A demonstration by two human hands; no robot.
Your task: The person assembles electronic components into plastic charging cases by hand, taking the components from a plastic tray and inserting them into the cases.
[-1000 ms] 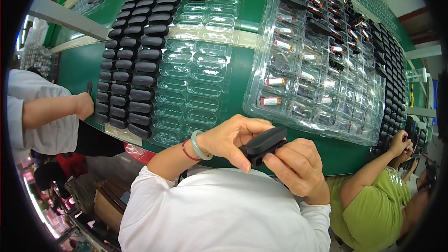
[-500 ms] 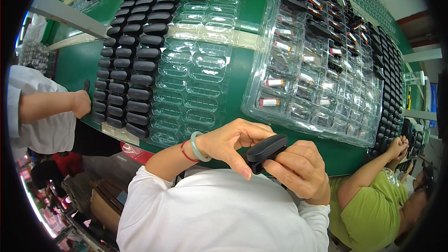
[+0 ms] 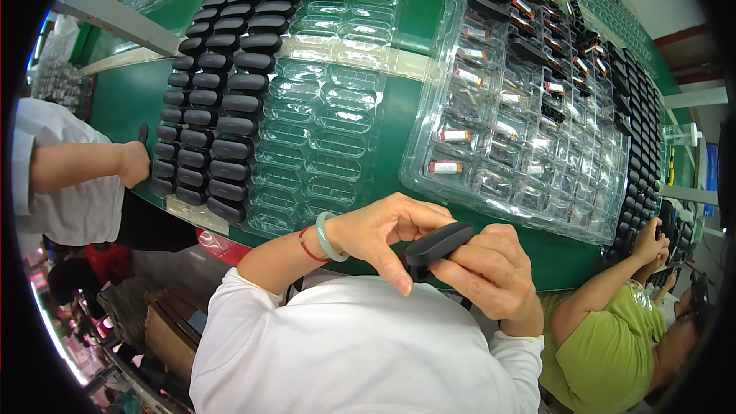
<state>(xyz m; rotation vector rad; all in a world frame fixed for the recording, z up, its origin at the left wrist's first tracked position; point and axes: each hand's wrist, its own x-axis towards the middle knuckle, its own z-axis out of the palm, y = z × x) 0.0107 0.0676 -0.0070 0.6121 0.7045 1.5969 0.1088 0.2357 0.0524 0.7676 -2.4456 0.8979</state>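
A black, oval, rounded case (image 3: 438, 244) is held between my hands, close in front of my white shirt at the table's near edge. My right hand (image 3: 494, 272) grips its right end, fingers curled and thumb pressed against its underside. Around the left end bends my left hand (image 3: 376, 234), with its fingers behind the case and its thumb in front, low down. A darker part shows below the case's left end; its detail is hidden by shadow and fingers. A pale green bangle (image 3: 328, 238) and a red cord are on my left wrist.
Clear plastic trays (image 3: 333, 146) lie ahead on the green table (image 3: 395, 134), their left rows filled with black oval cases (image 3: 230, 149). To the right, a clear tray (image 3: 414, 176) holds small red-and-white cylinders and black parts. People sit left (image 3: 65, 176) and right (image 3: 606, 337).
The case has tilted slightly in my hands, so more of its smooth top shows and less of its underside. My right fingers have shifted a little. The view has moved slightly.
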